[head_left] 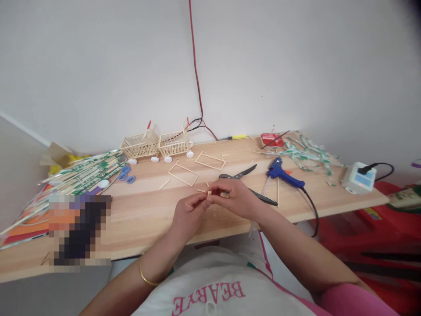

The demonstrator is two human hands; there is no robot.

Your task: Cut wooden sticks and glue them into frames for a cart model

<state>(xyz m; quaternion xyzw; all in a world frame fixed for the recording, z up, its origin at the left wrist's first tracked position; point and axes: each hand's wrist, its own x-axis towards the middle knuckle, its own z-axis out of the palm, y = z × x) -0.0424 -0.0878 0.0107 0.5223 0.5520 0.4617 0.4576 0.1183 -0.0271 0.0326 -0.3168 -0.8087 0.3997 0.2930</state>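
My left hand (190,215) and my right hand (234,197) meet over the front of the wooden tabletop (148,210). Between their pinched fingertips is a small short piece of wooden stick (209,193). My right hand's fingers are curled closed around it; the left thumb and forefinger press on its other end. A gold bangle (146,277) sits on my left wrist. Just behind the hands lie black scissors (241,174), partly hidden by my right hand.
A blue glue gun (283,173) lies right of the scissors, its black cord running off the front edge. Two stick-built carts (154,145) stand at the back. Stick frames (197,166), wrapped stick packs (85,173), blue caps (126,174), a red tray (272,140) and a white power box (358,177) also lie about.
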